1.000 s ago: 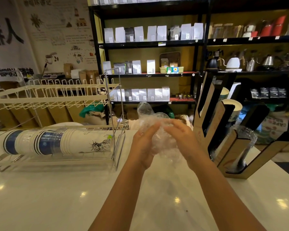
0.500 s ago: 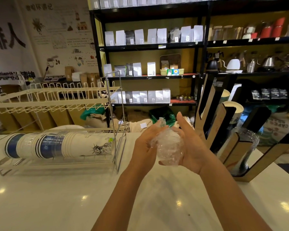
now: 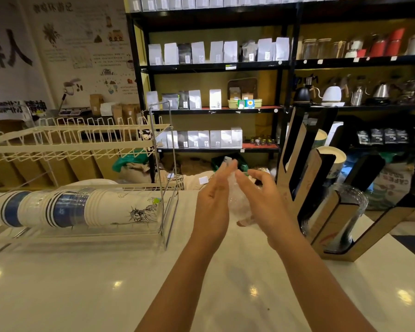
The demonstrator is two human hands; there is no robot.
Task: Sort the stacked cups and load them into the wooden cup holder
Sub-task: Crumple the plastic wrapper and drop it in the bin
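Since that stack of cups [image 3: 82, 209] lying on its side in the wire rack [image 3: 163, 164] is thin paper and clear plastic, I'd guess it's light and crushable, so grab around the rims. Both hands, left hand [image 3: 211, 207] and right hand [image 3: 261, 202], press a crumpled plastic wrap [image 3: 236, 200] between straight fingers over the worktop [image 3: 82, 283], wooden cup holder [image 3: 321, 212] just right.

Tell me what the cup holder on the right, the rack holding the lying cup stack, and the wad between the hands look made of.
Cup holder: looks like plywood or light board, with pale raw edges and black faces.
Rack: thin metal wire; its upper tier appears cream-coated and the upright loop is shiny.
Wad: probably clear thin plastic film, crinkled and see-through, pressed between the left hand and right hand.
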